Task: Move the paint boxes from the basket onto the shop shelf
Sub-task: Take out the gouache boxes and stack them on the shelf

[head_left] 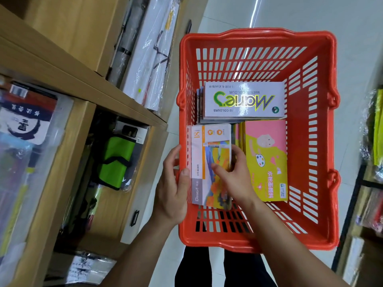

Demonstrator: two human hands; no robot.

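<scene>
I grip the white-and-orange paint box (pixel 209 162) marked 18 at the near left corner of the red basket (pixel 323 141), my left hand (pixel 173 187) closed on its left edge and my right hand (pixel 234 172) pinching its right side. Beside it in the basket lie a pink-and-yellow paint box (pixel 267 162) and, farther off, a white watercolour box (pixel 244 99). The wooden shop shelf (pixel 68 83) stands to my left.
</scene>
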